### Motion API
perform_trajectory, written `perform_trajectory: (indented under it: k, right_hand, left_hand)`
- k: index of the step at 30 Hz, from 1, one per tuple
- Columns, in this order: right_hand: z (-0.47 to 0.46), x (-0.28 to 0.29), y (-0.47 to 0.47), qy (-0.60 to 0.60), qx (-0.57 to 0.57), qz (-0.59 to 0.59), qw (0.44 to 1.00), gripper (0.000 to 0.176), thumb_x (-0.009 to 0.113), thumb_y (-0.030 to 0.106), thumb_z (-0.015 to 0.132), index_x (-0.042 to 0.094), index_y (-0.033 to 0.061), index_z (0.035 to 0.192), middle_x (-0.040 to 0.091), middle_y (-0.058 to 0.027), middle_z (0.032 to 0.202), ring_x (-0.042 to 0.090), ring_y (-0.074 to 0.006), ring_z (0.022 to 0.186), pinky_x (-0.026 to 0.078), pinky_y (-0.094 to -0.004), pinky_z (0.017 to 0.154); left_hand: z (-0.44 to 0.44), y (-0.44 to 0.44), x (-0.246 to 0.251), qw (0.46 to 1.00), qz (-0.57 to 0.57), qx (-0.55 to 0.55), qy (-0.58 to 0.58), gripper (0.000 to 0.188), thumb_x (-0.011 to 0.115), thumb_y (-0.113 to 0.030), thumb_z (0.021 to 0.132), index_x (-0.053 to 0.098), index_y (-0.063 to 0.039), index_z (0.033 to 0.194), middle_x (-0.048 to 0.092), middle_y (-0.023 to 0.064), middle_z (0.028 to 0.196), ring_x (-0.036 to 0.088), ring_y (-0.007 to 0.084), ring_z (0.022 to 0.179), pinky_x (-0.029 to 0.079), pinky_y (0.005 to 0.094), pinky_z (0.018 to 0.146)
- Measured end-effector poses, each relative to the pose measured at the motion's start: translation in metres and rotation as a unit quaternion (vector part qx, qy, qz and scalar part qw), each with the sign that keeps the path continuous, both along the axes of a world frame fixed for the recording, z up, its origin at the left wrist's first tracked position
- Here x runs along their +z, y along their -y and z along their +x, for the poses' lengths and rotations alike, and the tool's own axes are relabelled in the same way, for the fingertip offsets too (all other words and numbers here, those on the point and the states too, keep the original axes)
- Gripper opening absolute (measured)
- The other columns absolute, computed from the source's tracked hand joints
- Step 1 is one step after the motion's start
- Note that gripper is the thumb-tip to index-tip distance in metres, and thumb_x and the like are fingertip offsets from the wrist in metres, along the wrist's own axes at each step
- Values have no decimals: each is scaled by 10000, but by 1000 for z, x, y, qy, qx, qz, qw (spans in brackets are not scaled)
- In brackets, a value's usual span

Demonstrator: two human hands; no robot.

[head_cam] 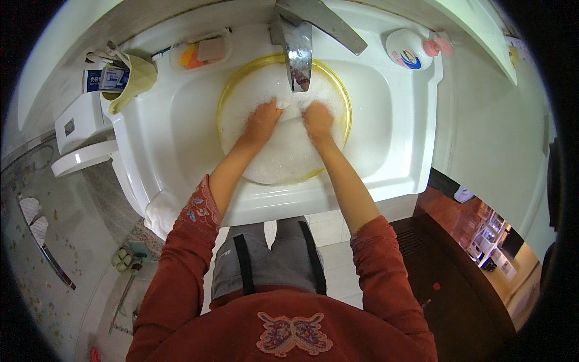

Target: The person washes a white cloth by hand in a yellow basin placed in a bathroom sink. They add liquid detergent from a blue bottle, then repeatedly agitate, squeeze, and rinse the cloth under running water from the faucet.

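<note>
A round basin with a yellow rim (pixel 349 106) sits in the white washbasin, brimming with white suds (pixel 276 156). Both hands are in the foam, a short gap apart. My left hand (pixel 263 121) grips what looks like a white cloth (pixel 289 110), a wet fold of which shows by the thumb. My right hand (pixel 319 118) is curled like a fist at the other side of that fold, its fingertips hidden by foam. Most of the cloth is hidden under the suds. Just beyond the hands, the chrome faucet (pixel 298 54) hangs over the basin, with no water seen running.
On the ledge stand a yellow-green cup (pixel 142 74) with toothbrushes and tubes, a clear soap box (pixel 201 52), and a white pump bottle (pixel 409 49) with a pink top. White fabric (pixel 160 210) hangs over the washbasin's front left edge. A toilet (pixel 86 135) is at left.
</note>
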State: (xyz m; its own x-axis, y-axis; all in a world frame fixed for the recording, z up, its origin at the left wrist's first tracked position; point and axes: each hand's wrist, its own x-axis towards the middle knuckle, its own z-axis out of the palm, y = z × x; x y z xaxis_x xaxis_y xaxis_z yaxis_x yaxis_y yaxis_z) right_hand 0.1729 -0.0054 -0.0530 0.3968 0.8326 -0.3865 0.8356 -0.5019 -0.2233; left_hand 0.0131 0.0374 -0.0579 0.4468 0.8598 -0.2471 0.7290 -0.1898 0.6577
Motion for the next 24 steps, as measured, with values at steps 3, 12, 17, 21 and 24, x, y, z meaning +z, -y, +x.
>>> perform_trajectory:
  k: [3,12,17,21,24]
  right_hand:
    - [4,-1,0,13,2,29,1000,281,680,283,804,650,15,880,650,-184,920,635,-319,865,494,-446,725]
    - [-54,118,4,-262,35,457,849,345,666,212,831,581,-60,637,520,-109,580,513,-221,632,406,-386,619]
    - [-53,115,-1,-299,-254,313,865,377,679,222,805,513,-28,576,492,-136,547,481,-257,608,382,-423,629]
    - [-50,99,16,-208,-170,289,919,313,675,207,788,559,-43,640,555,-170,627,530,-309,726,384,-449,743]
    - [-58,103,23,-287,-276,309,864,267,680,193,769,608,-52,692,600,-207,689,573,-354,831,389,-467,829]
  left_hand:
    - [-3,-3,-1,999,-36,19,-9,402,523,-364,916,586,-4,1084,645,221,932,614,354,899,482,441,786]
    - [19,9,72,762,-346,140,529,391,496,-306,930,529,-32,1208,608,47,1018,592,144,856,505,304,742]
    - [38,28,61,705,-516,251,417,366,451,-324,958,595,-34,1132,628,56,941,604,155,806,512,312,712]
    - [30,29,77,675,-549,284,403,335,448,-316,968,607,-36,1061,625,57,893,607,163,765,517,312,682]
    - [30,22,104,684,-533,323,379,318,447,-315,973,611,-44,1004,633,66,886,614,161,755,520,310,670]
